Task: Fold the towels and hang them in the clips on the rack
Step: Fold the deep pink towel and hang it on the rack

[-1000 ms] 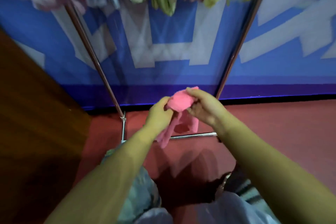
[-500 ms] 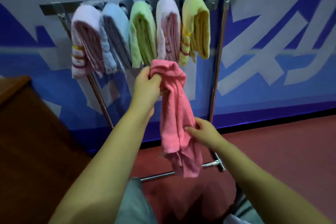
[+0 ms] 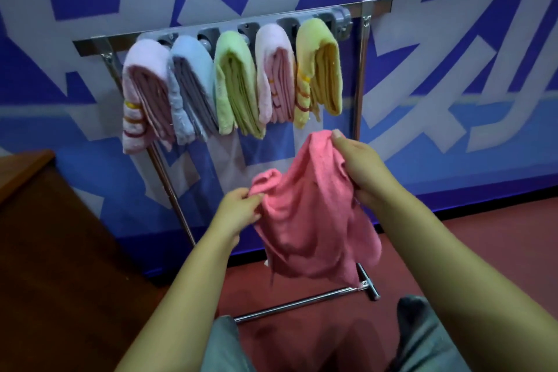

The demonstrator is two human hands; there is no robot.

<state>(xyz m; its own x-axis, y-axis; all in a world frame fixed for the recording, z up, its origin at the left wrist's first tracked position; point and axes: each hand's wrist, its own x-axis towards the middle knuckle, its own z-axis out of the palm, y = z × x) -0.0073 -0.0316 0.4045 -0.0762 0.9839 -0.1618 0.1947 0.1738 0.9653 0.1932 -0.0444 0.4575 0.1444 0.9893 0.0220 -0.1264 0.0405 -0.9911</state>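
Note:
A pink towel [image 3: 314, 217] hangs loose and crumpled in the air between my hands, in front of the rack. My left hand [image 3: 238, 210] pinches its left edge, low down. My right hand [image 3: 359, 166] grips its upper right corner, higher up. Behind it stands a metal rack [image 3: 359, 69] with a grey strip of clips [image 3: 338, 19] along the top bar. Several folded towels hang from the clips side by side: a striped pink one [image 3: 145, 100], a blue one [image 3: 190, 84], a green one [image 3: 235, 81], a pale pink one [image 3: 274, 69] and a yellow one [image 3: 320, 66].
The rack's foot bar [image 3: 302, 303] lies on the red floor [image 3: 498, 238] just ahead of my knees [image 3: 422, 335]. A brown wooden piece of furniture [image 3: 45, 235] fills the left side. A blue and white patterned wall [image 3: 453, 69] stands right behind the rack.
My left hand has dropped from the towel's top to its left edge. My right hand has risen to the top right corner, and the towel has spread out between them.

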